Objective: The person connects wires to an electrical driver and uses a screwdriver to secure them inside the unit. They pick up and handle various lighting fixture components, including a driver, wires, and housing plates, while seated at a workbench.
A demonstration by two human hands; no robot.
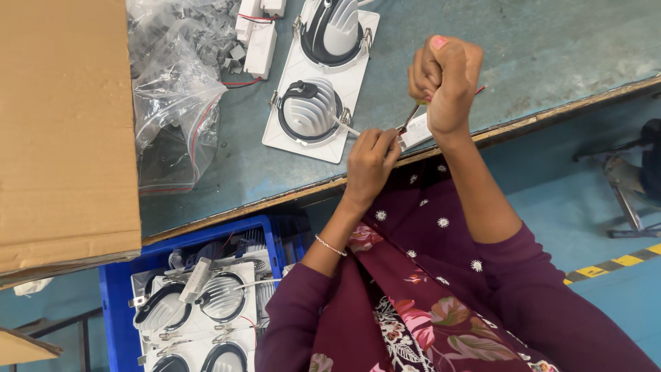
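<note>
Between both hands, left hand [369,160] half-hides small white part [416,131].

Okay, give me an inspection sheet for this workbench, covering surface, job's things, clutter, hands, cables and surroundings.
Surface: worn grey-green bench top with a wooden front edge.
Job's things: small white rectangular driver box held at the bench edge; slim screwdriver set against it.
Clutter: white twin downlight panel, clear plastic bags, brown cardboard box.
Hands: left hand grips the driver box; right hand fisted around the screwdriver.
Cables: thin red wire near white driver boxes at the top.
Surroundings: blue plastic crate of downlights below the bench; blue floor.
</note>
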